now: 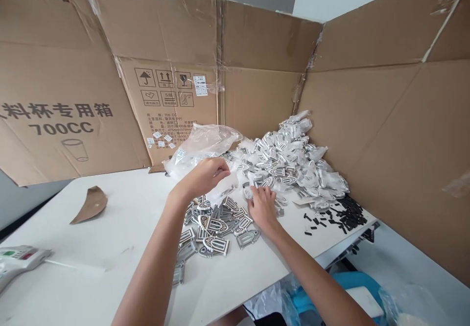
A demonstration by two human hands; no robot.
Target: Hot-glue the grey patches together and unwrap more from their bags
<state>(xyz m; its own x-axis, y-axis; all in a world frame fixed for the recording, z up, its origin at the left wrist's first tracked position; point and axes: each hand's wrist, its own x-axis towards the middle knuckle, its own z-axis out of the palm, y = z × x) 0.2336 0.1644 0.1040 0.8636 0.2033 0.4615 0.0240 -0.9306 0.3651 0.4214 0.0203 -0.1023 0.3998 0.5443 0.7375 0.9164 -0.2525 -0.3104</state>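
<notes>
My left hand [209, 173] is closed, with its fingers curled round the top of a small translucent plastic bag [224, 189] that hangs over loose parts. What lies inside that bag is hard to make out. To its right, my right hand [263, 204] rests at the near edge of the heap of bagged parts [290, 162], fingers stretched forward and a little apart. Its fingertips touch the bagged pieces. Below both hands lies a pile of loose arch-shaped grey and white parts [216, 225] with slotted middles.
Tall cardboard walls [264, 91] enclose the back and right of the white table [132, 247]. A large clear bag [205, 142] leans behind my left hand. Small black pieces [350, 214] lie at right, a cardboard scrap [90, 204] and a white glue gun [22, 262] at left.
</notes>
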